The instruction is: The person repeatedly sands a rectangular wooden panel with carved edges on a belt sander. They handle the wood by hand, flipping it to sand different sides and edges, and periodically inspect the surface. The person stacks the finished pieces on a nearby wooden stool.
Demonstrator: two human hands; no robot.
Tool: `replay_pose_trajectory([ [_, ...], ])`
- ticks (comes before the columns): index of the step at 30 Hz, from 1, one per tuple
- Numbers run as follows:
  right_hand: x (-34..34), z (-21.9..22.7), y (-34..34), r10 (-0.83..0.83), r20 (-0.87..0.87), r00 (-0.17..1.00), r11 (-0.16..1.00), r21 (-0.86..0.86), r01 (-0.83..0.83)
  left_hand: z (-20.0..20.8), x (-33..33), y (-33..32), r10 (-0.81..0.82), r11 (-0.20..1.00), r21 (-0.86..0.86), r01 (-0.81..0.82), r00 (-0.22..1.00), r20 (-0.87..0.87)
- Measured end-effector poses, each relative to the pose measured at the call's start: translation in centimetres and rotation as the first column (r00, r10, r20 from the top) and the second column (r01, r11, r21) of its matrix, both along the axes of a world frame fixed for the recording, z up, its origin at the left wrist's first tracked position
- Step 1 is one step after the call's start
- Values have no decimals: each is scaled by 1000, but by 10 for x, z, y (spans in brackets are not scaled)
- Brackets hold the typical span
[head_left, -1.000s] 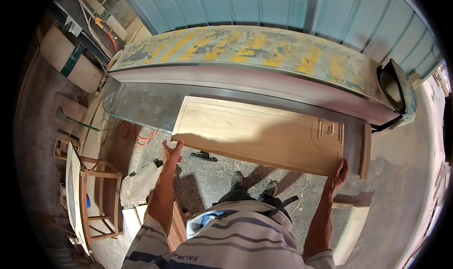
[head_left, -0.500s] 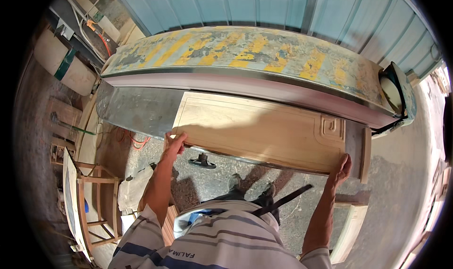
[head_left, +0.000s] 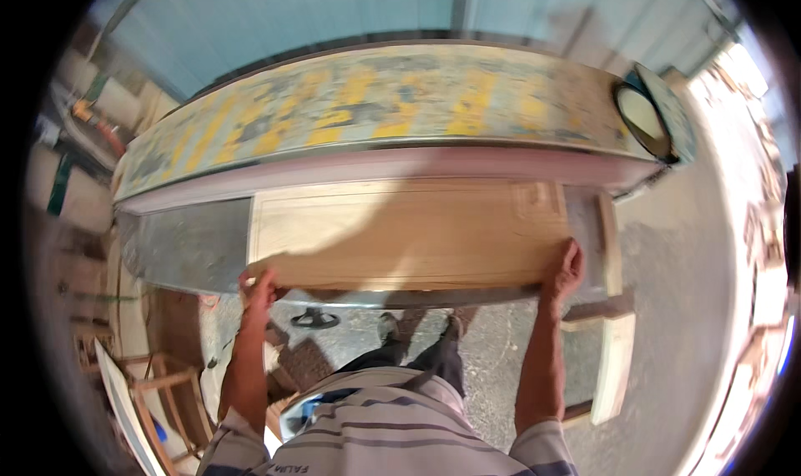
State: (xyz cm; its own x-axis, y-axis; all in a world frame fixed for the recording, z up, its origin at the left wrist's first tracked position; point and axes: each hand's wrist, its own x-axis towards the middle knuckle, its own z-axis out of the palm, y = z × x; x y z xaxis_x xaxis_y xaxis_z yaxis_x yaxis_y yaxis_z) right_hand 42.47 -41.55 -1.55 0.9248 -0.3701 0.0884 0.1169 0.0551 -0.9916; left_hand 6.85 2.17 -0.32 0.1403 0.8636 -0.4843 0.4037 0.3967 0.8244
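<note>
A pale wooden panel [head_left: 400,234] lies flat on the grey metal table [head_left: 192,238] of a long machine. Thin grooved lines run along its border, and a raised square carving, blurred now, marks its far right corner. My left hand [head_left: 260,286] is closed on the panel's near left corner. At the near right corner, my right hand [head_left: 569,266] grips the end edge, fingers curled. The panel's far long edge lies along the machine's pinkish upright band [head_left: 334,176]; whether they touch, I cannot tell. Shadow covers much of the panel.
Behind the band stretches a worn cover [head_left: 350,100] with yellow stripes, ending at a round roller [head_left: 641,113] on the right. Below the table is a black handwheel [head_left: 315,318]. A wooden frame [head_left: 613,367] stands right; a wooden stand [head_left: 171,392] is at lower left.
The panel has gone from slanted to nearly level across the view, its far edge now along the pinkish band. Both hands keep their hold. The whole view has shifted and turned.
</note>
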Motion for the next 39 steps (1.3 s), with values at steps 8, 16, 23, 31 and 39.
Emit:
replay_pose_trajectory([
  [8, -20, 22, 28, -123, -176, 977, 940, -336, 58, 5, -18, 28, -41, 999, 21, 43, 995, -96],
  [16, -58, 13, 71, 25, -126, 992, 996, -80, -35, -9, -66, 95, -74, 997, -20, 75, 997, 7],
  [23, -82, 24, 99, -51, -197, 979, 920, -390, -31, -43, -113, 168, -459, 888, 24, 458, 885, 82],
  [31, -55, 36, 73, -180, -276, 944, 913, -403, 57, -95, -69, 132, -154, 978, 109, 179, 966, -206],
  [39, -7, 33, 20, -303, -256, 918, 893, -413, 179, -98, -42, 82, -126, 975, 157, 158, 973, -195],
])
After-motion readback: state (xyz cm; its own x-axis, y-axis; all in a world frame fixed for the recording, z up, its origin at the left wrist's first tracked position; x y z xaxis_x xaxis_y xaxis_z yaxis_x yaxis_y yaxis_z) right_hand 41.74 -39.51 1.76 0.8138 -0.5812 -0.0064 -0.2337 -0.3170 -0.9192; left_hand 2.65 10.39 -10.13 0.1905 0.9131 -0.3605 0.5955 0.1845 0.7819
